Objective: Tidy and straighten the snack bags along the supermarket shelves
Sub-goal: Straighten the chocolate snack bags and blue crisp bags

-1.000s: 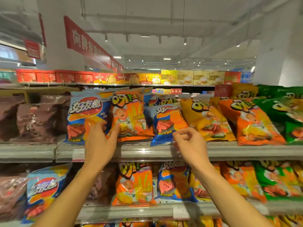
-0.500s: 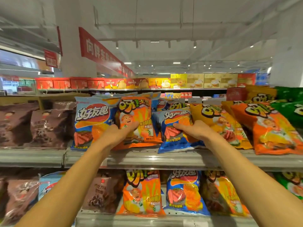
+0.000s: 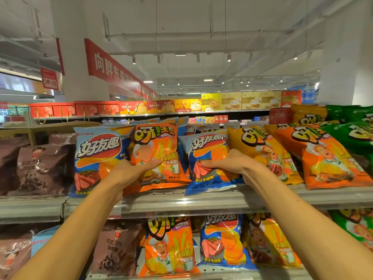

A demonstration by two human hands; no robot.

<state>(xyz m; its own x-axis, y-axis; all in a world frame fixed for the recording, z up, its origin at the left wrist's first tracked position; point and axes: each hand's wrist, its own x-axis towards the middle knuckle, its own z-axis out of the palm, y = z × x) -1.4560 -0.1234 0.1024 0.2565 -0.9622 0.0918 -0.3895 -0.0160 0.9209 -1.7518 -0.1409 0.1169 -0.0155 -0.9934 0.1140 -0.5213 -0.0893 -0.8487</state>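
Upper shelf (image 3: 201, 201), centre: left hand (image 3: 129, 172) gripped the orange potato-stick bag (image 3: 155, 146); right hand (image 3: 228, 164) gripped the blue ridged-chip bag (image 3: 207, 148) just beside it, both standing near the shelf's front edge.

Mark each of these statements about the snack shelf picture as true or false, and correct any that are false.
1. The left hand rests on an orange snack bag. True.
2. The right hand holds a green bag. False: it grips a blue snack bag.
3. Brown chocolate snack bags stand at the left end of the upper shelf. True.
4. Both hands are working on the lower shelf. False: both are on bags on the upper shelf.
5. A yellow bag lies right of the blue snack bag. True.
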